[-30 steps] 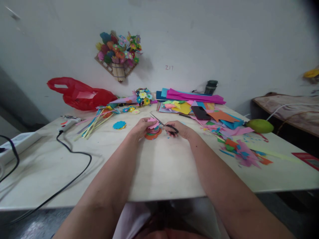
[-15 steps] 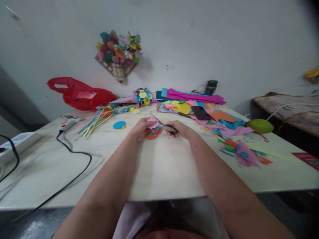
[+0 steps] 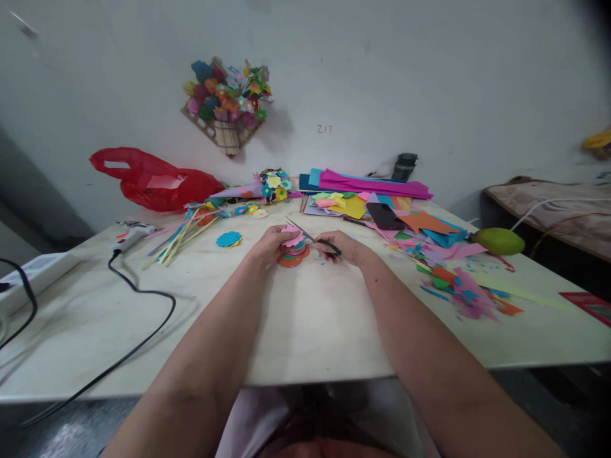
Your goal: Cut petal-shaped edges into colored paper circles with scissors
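I worry about a nip. The metal scissors with black handles (image 3: 330, 247) have blades close to the left hand (image 3: 272, 245), so a small slip could poke its fingers or cut the pink, wavy-edged paper flower (image 3: 293, 235) in the wrong spot. I also think the little pile of round, many-coloured papers (image 3: 298, 248) under it could slide apart if the left hand went loose, since they look thin and flat.

On the left, I see the fingers pinching the pink flower by its left side. On the right, the fingers of the right hand (image 3: 347, 247) are curled around the scissor handles. I can't tell if the blades are a bit apart or pressed together.

The pink flower is between the two hands, over the middle of the white worktop (image 3: 319, 331). I can't tell if the pile under it rests there or is held up. A blue paper flower (image 3: 228, 239) lies to the left, with yellow peeking out beneath.
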Available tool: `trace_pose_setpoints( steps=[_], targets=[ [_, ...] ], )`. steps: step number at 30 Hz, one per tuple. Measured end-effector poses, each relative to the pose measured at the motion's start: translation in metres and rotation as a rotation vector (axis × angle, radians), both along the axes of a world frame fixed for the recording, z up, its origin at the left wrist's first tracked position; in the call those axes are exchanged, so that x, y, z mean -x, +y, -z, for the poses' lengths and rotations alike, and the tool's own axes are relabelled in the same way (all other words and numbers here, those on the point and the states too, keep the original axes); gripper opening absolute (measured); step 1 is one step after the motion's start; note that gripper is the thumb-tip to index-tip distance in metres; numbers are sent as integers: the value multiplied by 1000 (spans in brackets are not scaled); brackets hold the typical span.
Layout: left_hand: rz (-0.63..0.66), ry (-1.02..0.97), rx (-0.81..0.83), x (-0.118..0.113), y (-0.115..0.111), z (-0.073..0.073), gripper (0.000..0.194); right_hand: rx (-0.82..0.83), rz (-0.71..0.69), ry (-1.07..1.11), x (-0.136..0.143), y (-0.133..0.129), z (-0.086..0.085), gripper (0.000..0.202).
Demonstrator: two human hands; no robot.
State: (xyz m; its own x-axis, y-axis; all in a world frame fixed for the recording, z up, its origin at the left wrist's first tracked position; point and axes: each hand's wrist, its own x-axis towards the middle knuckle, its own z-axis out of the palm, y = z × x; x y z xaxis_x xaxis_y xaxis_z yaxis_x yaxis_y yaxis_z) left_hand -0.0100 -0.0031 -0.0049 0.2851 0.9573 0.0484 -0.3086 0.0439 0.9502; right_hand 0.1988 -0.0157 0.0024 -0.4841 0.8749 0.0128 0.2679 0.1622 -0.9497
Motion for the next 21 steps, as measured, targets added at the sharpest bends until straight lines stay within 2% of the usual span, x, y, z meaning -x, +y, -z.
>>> trace_pose_setpoints(
  steps=[5,16,21],
  targets=[
    [15,10,-20,0,-1,0,30,6,-5,4,0,2,1,28],
    [-49,-20,14,1,3,3,26,2,10,6,1,2,1,31],
    [-10,31,-12,1,2,1,32,5,10,18,0,1,0,30]
  ],
)
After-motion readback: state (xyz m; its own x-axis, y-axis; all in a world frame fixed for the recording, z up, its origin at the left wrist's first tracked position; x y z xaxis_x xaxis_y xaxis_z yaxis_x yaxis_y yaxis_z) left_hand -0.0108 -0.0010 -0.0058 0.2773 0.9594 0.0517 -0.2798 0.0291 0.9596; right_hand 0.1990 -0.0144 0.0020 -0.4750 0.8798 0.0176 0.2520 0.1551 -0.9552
